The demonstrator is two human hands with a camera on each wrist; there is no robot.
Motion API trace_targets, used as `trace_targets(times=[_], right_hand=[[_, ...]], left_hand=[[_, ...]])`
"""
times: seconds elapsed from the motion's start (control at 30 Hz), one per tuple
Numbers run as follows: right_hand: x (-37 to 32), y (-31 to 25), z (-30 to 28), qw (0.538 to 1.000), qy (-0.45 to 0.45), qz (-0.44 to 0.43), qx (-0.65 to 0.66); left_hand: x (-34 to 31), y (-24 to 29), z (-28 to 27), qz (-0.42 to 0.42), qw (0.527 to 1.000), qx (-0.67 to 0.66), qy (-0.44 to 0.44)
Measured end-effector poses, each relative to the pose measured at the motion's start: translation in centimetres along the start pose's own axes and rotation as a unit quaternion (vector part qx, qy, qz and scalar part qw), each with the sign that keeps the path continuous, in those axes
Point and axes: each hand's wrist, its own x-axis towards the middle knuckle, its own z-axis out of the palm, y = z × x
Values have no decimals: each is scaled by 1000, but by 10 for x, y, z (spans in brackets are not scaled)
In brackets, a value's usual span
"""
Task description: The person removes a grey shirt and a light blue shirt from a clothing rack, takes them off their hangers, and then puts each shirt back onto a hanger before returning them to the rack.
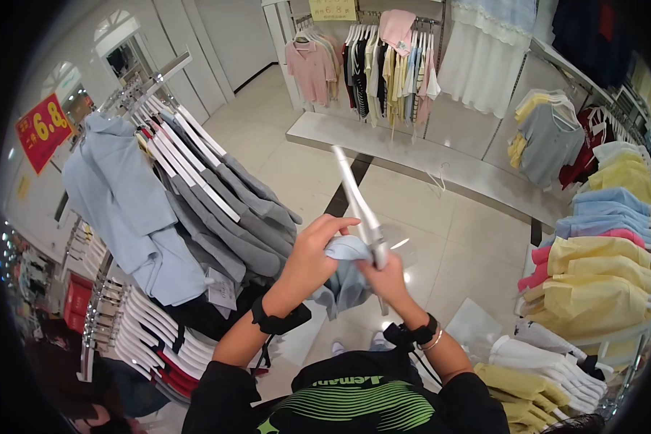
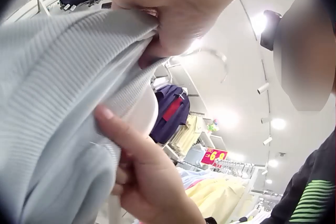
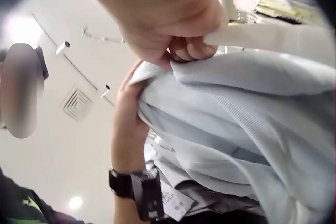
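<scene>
A light blue garment [image 1: 351, 282] with a ribbed edge [image 2: 100, 40] hangs between my two hands, in front of my body. My left hand [image 1: 312, 253] grips the ribbed edge, its thumb tucked inside the fabric in the left wrist view. In my right hand [image 1: 388, 278] is a white clothes hanger [image 1: 356, 192], one arm of it pointing up and away from me. Seen from the right wrist, the right fingers [image 3: 191, 49] curl at the hanger, right against the cloth. Folds of the garment hide part of the hanger.
To my left stands a rack of grey garments [image 1: 235, 210] on white hangers, with light blue clothes [image 1: 123, 195] draped at its end. Yellow garments [image 1: 597, 289] hang along the right. A low platform [image 1: 412, 155] runs ahead, where a loose hanger [image 1: 437, 179] lies.
</scene>
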Motion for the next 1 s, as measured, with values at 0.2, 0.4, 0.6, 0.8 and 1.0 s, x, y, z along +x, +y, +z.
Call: trace_targets(times=[0.2, 0.4, 0.6, 0.8, 1.0], right_hand=[[6, -41, -39, 998, 49, -29, -2], [-4, -63, -84, 997, 72, 2, 42], [-28, -46, -146, 973, -28, 16, -227], [-90, -45, -184, 963, 43, 28, -265], [-125, -35, -172, 989, 104, -7, -100]], left_hand=[[-32, -61, -2, 34, 994, 56, -89], [-78, -143, 22, -82, 989, 114, 41], [-52, -83, 16, -195, 977, 82, 12], [-24, -55, 37, -98, 973, 206, -31], [-19, -55, 32, -98, 961, 248, -71]])
